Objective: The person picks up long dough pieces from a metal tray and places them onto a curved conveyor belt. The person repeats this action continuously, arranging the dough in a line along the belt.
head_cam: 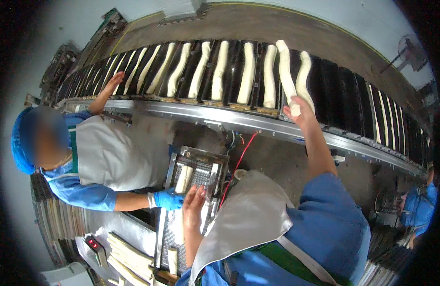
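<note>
My right hand (301, 111) is shut on the near end of a long pale dough strip (286, 71), over the row of dark moulds (336, 96). The strip's far part lies across a mould, beside another wavy dough strip (304, 77). My left hand (194, 207), fingers extended and seemingly empty, is above a perforated metal tray (202, 168). On that tray lie a short dough roll (184, 177) and a further dough piece (172, 261). Close to my left hand is a co-worker's blue-gloved hand (169, 200).
Metal rail (205, 111) edges the mould line, where several moulds hold dough strips. A co-worker in an apron (109, 153) stands at left, bare hand (112, 84) over the moulds. Stacked dough strips (129, 255) lie near a digital display (93, 243). A red cord (241, 161) hangs nearby.
</note>
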Available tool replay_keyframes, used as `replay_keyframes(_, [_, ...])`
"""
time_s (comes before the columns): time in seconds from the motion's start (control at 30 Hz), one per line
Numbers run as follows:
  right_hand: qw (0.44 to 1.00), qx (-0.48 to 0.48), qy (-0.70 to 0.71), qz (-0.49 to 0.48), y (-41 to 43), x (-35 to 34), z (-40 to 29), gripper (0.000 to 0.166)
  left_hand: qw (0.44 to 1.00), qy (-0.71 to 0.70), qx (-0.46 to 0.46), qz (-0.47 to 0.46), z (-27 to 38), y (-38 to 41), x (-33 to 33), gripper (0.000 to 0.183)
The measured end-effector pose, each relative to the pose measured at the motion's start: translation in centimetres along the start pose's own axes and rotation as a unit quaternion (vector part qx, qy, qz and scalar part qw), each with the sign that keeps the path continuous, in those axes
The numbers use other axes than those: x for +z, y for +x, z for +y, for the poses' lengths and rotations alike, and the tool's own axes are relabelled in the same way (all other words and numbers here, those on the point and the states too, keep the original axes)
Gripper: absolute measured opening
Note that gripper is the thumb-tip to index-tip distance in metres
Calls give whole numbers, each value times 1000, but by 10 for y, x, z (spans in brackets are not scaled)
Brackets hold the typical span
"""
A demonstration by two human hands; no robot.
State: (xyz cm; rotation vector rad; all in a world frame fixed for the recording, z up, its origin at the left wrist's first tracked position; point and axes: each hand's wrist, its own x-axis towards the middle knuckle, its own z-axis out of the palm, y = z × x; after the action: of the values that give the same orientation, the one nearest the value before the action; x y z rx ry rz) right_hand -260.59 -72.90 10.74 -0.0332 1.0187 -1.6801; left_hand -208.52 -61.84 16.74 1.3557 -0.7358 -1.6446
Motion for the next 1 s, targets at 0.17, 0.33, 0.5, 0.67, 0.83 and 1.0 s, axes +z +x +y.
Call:
replay_keyframes(0.17, [992,110,-40,-48,18,33,-51,39,994,-67,23,89,-45,-46,-18,43])
replay_keyframes(0.33, [961,-89,205,-166,55,100,-195,51,992,-66,14,106,-71,-54,-13,37])
replay_keyframes(0.5, [905,-266,199,-267,-10,53,-172,54,989,-79,31,122,-84,-82,19,35])
replay_keyframes(0.67, [998,-8,66,3,-63,-62,-62,55,984,-104,-7,145,-137,-110,34,38])
replay_keyframes(0.83, [993,77,78,41,-70,-65,-79,30,987,-81,-10,142,-151,-130,52,40])
replay_keyframes(1.0, [995,71,72,18,-88,-65,-92,26,984,-93,21,150,-160,-153,71,39])
